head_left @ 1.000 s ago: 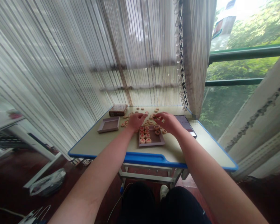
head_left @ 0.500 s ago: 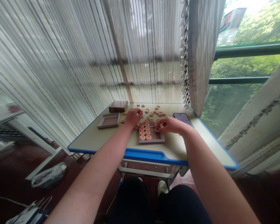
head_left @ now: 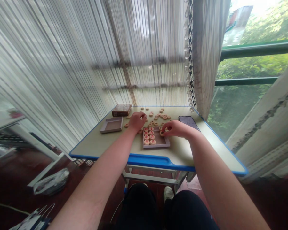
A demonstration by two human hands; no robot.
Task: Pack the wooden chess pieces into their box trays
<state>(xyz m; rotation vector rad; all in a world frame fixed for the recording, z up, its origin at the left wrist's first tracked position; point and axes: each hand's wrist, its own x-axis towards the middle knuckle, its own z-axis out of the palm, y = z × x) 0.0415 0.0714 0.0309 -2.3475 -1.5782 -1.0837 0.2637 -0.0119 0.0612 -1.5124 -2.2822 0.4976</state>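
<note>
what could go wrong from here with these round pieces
The right hand could jog the round, pale, dark-marked piece at its fingertips out of place in the shallow greyish box. Its wrist might nudge the dark rectangular phone close behind it. The small, round, pale pieces near the far side of the blue-edged table could slide off if bumped.

A phone [head_left: 188, 121] lies toward the worktop's [head_left: 91, 140] right edge; striped curtains [head_left: 62, 57] hang behind, trees [head_left: 252, 67] show past a green railing [head_left: 259, 50], and a plastic bag [head_left: 51, 182] sits left.
</note>
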